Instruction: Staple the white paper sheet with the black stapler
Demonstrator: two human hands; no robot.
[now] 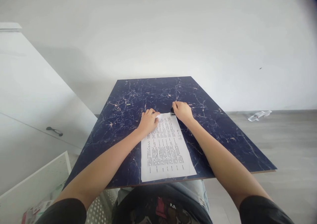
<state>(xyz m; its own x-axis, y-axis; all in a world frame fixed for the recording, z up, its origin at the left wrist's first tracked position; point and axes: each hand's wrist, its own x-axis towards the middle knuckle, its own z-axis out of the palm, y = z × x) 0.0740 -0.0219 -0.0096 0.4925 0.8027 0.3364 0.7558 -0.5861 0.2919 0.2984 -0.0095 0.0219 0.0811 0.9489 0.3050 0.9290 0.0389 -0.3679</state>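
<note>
Printed paper (165, 151) lies flat on the dark blue marbled table (213, 144), its lines of text running sideways and some handwriting near its right edge. My left hand (149, 121) is at the paper's far left corner, fingers bent and thumb on the sheet, gripping that edge. At the far right corner, my right hand (182, 111) is closed around a small black stapler (172, 112). Its metal end sits at the paper's edge. Most of the stapler is hidden by my fingers. I cannot tell how many sheets there are.
A small greyish strip (128, 104) lies on the table's far left. A white cabinet (32, 85) with a dark handle stands at left, above a white-framed bin (66, 161). Clear plastic (259, 115) rests on the floor at right, by the wall.
</note>
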